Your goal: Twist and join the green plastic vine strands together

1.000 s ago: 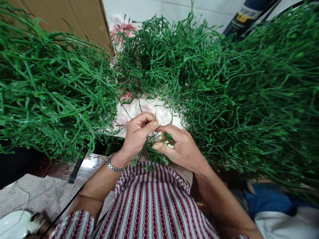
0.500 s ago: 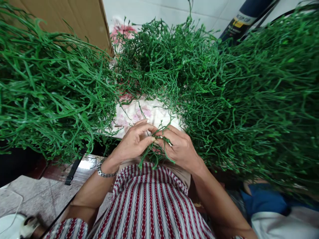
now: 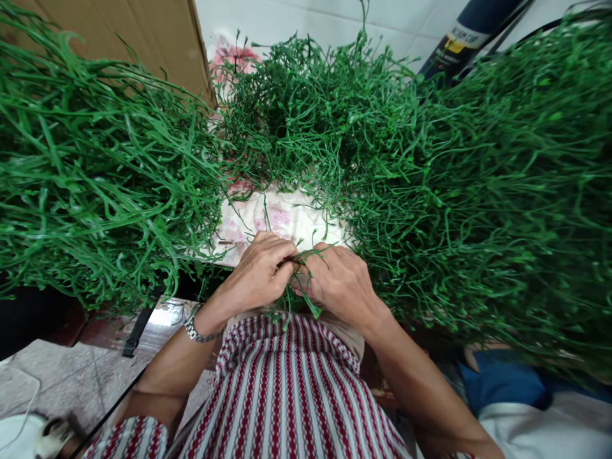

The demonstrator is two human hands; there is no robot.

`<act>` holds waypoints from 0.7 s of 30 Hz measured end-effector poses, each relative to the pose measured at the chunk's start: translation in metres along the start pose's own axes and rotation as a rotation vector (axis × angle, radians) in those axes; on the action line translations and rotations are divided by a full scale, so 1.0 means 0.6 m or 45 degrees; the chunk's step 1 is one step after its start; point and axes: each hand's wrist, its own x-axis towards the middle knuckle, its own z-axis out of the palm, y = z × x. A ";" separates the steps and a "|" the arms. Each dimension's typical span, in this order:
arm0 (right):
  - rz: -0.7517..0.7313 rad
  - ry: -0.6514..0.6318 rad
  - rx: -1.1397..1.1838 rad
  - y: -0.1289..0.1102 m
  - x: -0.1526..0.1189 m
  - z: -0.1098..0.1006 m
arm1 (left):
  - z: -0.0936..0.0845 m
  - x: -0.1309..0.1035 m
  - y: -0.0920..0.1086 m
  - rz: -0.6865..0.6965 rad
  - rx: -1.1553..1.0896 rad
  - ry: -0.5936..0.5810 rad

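Note:
Both my hands meet close in front of my body, above the near edge of a floral cloth (image 3: 306, 220). My left hand (image 3: 262, 271) is closed, its thumb and fingers pinching a green branching stem (image 3: 310, 299) that looks like artificial plastic greenery. My right hand (image 3: 342, 280) is closed on the same stem, its fingers curled with the back of the hand upward. Thin sprigs stick out above and below my fingers. The exact point of grip is hidden by my fingers.
Large heaps of similar green stems lie at the left (image 3: 105, 172), the back (image 3: 315, 108) and the right (image 3: 492, 197). Behind stand a cardboard box (image 3: 157, 44) and a dark blue cylinder (image 3: 463, 44) against a tiled wall. Blue and white fabric (image 3: 507, 382) is at lower right.
My right hand has turned over so its back faces up and the fingers curl tighter. The stem has shifted, with less of it showing; my left hand has closed more.

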 end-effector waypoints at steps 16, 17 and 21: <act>-0.129 -0.098 0.221 0.005 -0.010 0.004 | 0.006 0.001 -0.010 -0.011 -0.189 -0.220; -0.148 -0.109 0.281 0.008 -0.010 0.002 | 0.004 0.001 -0.011 0.015 -0.238 -0.234; -0.305 -0.150 0.549 0.020 -0.005 -0.011 | -0.008 0.002 -0.009 0.189 -0.473 -0.360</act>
